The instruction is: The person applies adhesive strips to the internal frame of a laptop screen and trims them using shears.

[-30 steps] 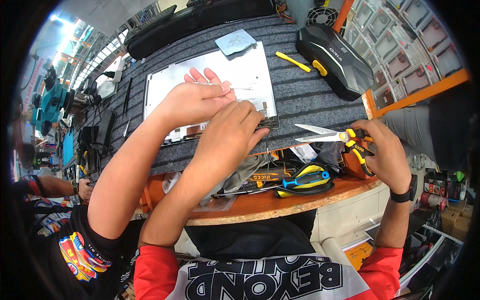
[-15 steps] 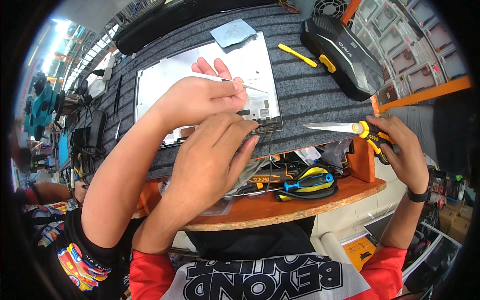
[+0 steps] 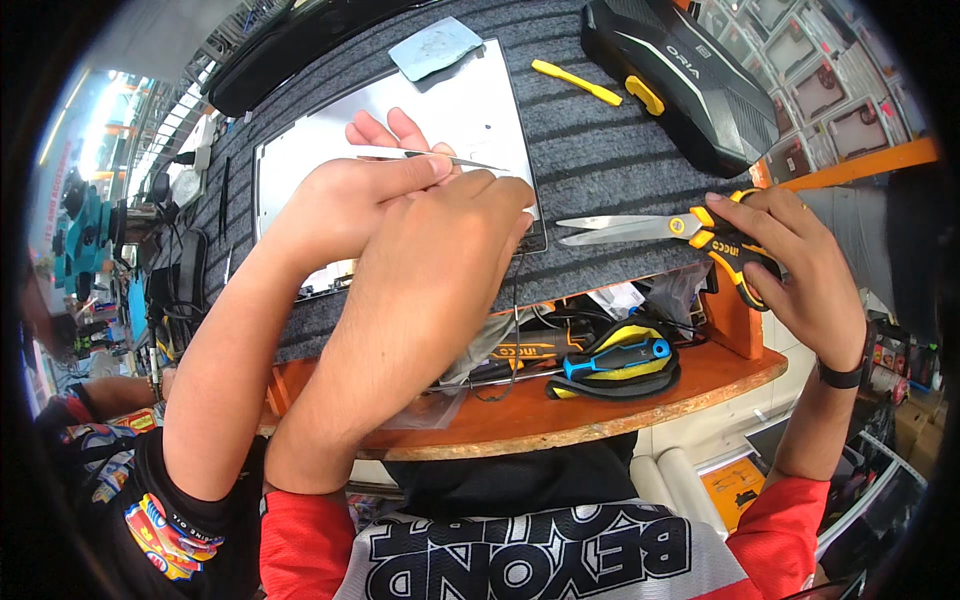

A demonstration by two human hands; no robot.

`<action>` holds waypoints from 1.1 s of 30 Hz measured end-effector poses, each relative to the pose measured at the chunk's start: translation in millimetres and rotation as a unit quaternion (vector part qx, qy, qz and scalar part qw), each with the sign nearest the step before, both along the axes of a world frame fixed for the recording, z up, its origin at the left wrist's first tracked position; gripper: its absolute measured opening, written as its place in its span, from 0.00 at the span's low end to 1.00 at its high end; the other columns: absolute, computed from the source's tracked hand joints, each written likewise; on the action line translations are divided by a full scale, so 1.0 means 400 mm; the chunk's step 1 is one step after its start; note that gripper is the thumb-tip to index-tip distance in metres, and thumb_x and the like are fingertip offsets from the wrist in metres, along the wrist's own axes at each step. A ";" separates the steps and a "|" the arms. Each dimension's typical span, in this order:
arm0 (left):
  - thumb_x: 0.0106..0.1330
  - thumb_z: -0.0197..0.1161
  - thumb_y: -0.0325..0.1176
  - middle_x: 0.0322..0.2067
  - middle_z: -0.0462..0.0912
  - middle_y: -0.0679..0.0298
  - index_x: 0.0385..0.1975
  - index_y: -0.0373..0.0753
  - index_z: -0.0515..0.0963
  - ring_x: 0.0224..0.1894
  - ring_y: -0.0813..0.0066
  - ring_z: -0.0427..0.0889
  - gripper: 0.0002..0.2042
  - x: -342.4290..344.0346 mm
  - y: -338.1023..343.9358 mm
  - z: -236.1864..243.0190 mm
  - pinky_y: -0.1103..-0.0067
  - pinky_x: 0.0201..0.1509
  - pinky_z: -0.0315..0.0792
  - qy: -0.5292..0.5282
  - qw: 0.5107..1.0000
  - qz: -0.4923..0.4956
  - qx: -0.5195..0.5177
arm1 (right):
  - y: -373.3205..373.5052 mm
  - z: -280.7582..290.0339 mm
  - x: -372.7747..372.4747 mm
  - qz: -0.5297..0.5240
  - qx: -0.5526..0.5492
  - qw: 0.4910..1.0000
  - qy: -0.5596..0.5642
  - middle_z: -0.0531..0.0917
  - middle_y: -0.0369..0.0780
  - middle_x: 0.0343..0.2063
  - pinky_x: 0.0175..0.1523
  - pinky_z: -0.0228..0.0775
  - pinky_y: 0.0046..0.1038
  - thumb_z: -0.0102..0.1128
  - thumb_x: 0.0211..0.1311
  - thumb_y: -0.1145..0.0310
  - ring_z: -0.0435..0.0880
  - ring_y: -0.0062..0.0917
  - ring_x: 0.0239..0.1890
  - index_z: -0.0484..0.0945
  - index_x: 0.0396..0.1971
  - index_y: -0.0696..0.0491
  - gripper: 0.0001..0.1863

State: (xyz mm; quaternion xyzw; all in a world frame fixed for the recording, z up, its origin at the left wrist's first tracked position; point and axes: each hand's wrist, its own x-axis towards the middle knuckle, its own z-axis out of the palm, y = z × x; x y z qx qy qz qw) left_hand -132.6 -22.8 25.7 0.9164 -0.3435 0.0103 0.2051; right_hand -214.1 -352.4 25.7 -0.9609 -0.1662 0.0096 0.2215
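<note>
In my right hand [image 3: 800, 245] are black-and-yellow scissors [image 3: 682, 226], their blades parted a little and pointing left, just right of the panel's near corner. The flat silvery-white panel [image 3: 480, 110] with a dark rim lies on the mat. Over its near right part, my left hand [image 3: 435, 235] is closed with its fingers curled under; whatever they pinch is hidden. A co-worker's hand [image 3: 345, 200], reaching in from the left, touches mine and holds a thin, pointed, light-coloured tool [image 3: 400, 153], perhaps tweezers. A blue-grey pad [image 3: 435, 50] rests on the panel's far edge.
A yellow hand tool [image 3: 577, 82] and a black case [image 3: 690, 85] lie right of the panel on the grey striped mat [image 3: 570, 150]. Below the mat, a wooden shelf [image 3: 560, 430] holds a blue-and-black screwdriver [image 3: 620, 358] and other tools. Storage boxes stand at the far right.
The scissors have come left, closer to the panel, and their blades have parted. My left hand has moved up from the panel's near edge, its fingers more curled. The view has shifted slightly.
</note>
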 end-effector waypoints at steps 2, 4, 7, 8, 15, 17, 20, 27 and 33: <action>0.70 0.69 0.29 0.35 0.88 0.53 0.41 0.33 0.86 0.41 0.52 0.87 0.06 0.009 -0.009 0.006 0.65 0.48 0.78 0.012 1.000 -0.003 0.025 | 0.003 -0.004 0.005 0.007 -0.002 1.000 -0.016 0.81 0.45 0.45 0.53 0.76 0.39 0.64 0.52 0.84 0.82 0.44 0.47 0.81 0.65 0.50 0.36; 0.70 0.69 0.29 0.35 0.89 0.53 0.41 0.34 0.86 0.40 0.52 0.87 0.06 0.019 -0.014 0.011 0.64 0.48 0.78 0.019 0.999 -0.012 0.049 | 0.004 -0.003 0.008 0.010 -0.010 1.000 -0.022 0.81 0.45 0.45 0.53 0.76 0.39 0.65 0.51 0.85 0.83 0.43 0.47 0.81 0.65 0.50 0.36; 0.70 0.69 0.30 0.36 0.88 0.54 0.41 0.35 0.87 0.39 0.52 0.87 0.06 0.030 -0.019 0.017 0.64 0.47 0.77 0.028 0.995 -0.020 0.092 | 0.003 -0.002 0.013 0.012 -0.027 0.999 -0.022 0.82 0.45 0.46 0.53 0.77 0.38 0.64 0.49 0.87 0.83 0.43 0.48 0.81 0.65 0.51 0.38; 0.70 0.69 0.31 0.36 0.88 0.54 0.41 0.36 0.87 0.39 0.52 0.87 0.06 0.029 -0.019 0.019 0.65 0.46 0.77 0.032 0.994 -0.014 0.104 | 0.003 -0.003 0.015 0.013 -0.029 0.999 -0.025 0.82 0.45 0.46 0.52 0.77 0.39 0.65 0.49 0.87 0.83 0.43 0.47 0.81 0.65 0.51 0.38; 0.70 0.69 0.31 0.34 0.87 0.54 0.40 0.36 0.87 0.35 0.52 0.86 0.06 0.035 -0.019 0.023 0.65 0.40 0.77 0.052 0.996 -0.029 0.073 | 0.008 -0.013 0.026 0.027 -0.034 0.999 -0.030 0.82 0.46 0.46 0.51 0.77 0.37 0.65 0.49 0.87 0.83 0.44 0.46 0.81 0.65 0.51 0.38; 0.70 0.69 0.31 0.34 0.87 0.54 0.39 0.36 0.86 0.35 0.52 0.86 0.06 0.039 -0.017 0.024 0.65 0.41 0.77 0.049 0.995 -0.039 0.073 | 0.008 -0.013 0.028 0.032 -0.019 0.999 -0.030 0.82 0.46 0.46 0.50 0.77 0.37 0.65 0.49 0.87 0.83 0.44 0.46 0.81 0.65 0.51 0.38; 0.70 0.69 0.31 0.34 0.87 0.53 0.39 0.35 0.86 0.34 0.53 0.86 0.06 0.047 -0.015 0.021 0.66 0.40 0.77 0.054 0.995 -0.037 0.075 | 0.008 -0.010 0.030 0.036 -0.016 0.999 -0.028 0.82 0.46 0.46 0.50 0.77 0.37 0.64 0.49 0.87 0.83 0.44 0.46 0.81 0.66 0.51 0.38; 0.71 0.69 0.30 0.33 0.87 0.53 0.39 0.33 0.85 0.32 0.56 0.86 0.06 0.067 -0.004 0.011 0.68 0.39 0.77 0.069 0.995 -0.047 0.050 | 0.011 0.010 0.030 0.037 -0.040 0.998 -0.039 0.82 0.46 0.46 0.50 0.77 0.38 0.65 0.48 0.87 0.83 0.44 0.46 0.81 0.65 0.51 0.38; 0.71 0.68 0.30 0.33 0.87 0.52 0.40 0.33 0.84 0.33 0.55 0.86 0.06 0.069 0.001 0.008 0.68 0.39 0.78 0.072 0.995 -0.046 0.049 | 0.036 0.014 0.032 0.040 -0.046 0.997 -0.049 0.81 0.45 0.44 0.48 0.77 0.38 0.65 0.49 0.85 0.82 0.43 0.44 0.82 0.65 0.51 0.37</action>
